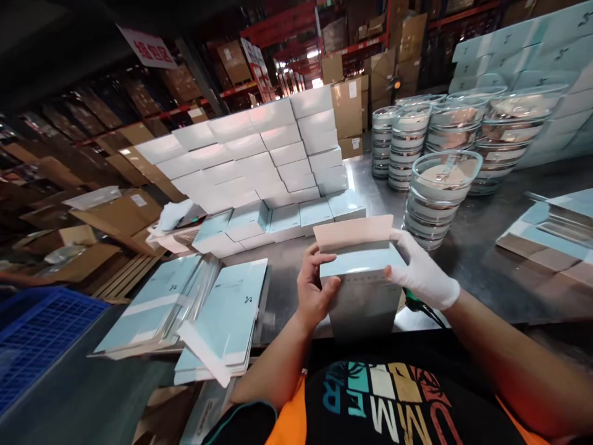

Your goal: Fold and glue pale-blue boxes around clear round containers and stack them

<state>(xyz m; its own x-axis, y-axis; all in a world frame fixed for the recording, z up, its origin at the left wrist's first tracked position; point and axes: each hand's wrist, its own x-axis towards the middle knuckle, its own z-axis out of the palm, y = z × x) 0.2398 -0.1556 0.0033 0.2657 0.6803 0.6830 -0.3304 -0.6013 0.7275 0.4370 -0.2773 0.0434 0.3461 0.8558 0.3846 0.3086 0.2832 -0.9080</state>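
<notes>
Left hand (315,285) and gloved right hand (424,273) grip one box (365,300), flap (353,231) up, apparently unclosed; stacked boxes (241,156) behind look done, flat cartons (234,296) at left look unmade.

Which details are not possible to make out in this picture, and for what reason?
1. Head view: inside of the held box, hidden by its pale blue panel.
2. Head view: small print on that box, too small and blurred.
3. Head view: full shape of the green object, partly covered by the gloved right hand.
4. Head view: rest of the blue crate, cut by the left edge.
</notes>
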